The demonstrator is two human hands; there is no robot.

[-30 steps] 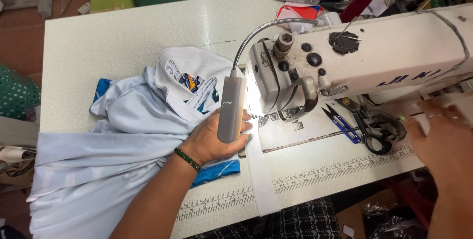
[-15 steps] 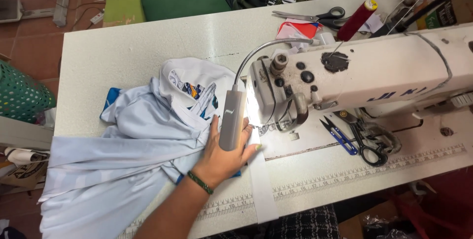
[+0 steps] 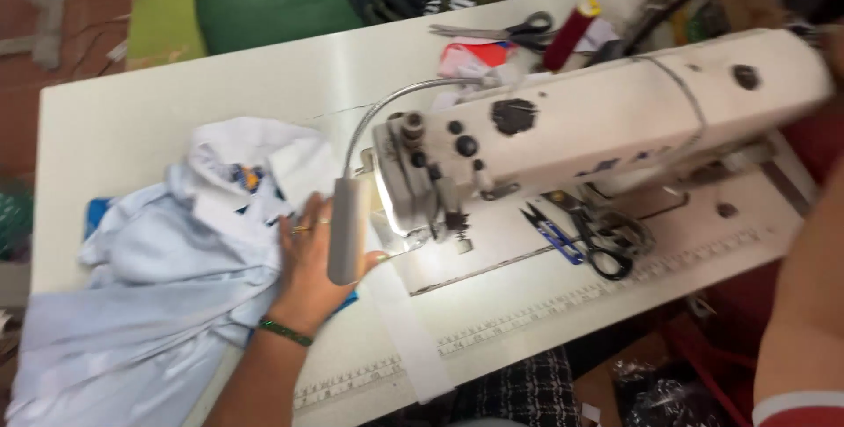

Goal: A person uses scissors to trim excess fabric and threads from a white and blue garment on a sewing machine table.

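Head view only.

My left hand (image 3: 309, 270): flat, palm down, fingers spread fairly wide, pressing on the pale blue garment (image 3: 167, 286). Not gripping anything, just resting on the cloth. Green band (image 3: 284, 331) on that wrist, ring on one finger. Thumb side sits just beside the grey lamp head (image 3: 346, 231), which hangs in front of the hand on a curved gooseneck; can't tell if thumb and lamp actually touch.

Garment: bunched up under and to the left of my left hand, draped toward the near-left table edge. Collar part with a coloured print lies just beyond my fingertips. A bit of darker blue cloth shows under the hand at the near side.

Sewing machine (image 3: 598, 124): white, to the right of my left hand, needle end nearest the hand, work area lit by the lamp. Blue-handled thread snips (image 3: 552, 232) and black scissors (image 3: 607, 238) lie on the table (image 3: 132, 119) in front of the machine, well right of the left hand.

My right arm: only the forearm shows at the right frame edge, close to the camera, blurred. Right hand itself is at the far top-right corner by the machine's end, mostly cut off; can't tell whether it's open, closed or holding anything.

Beyond the machine: red thread spool (image 3: 570, 33), another pair of scissors (image 3: 505, 29).
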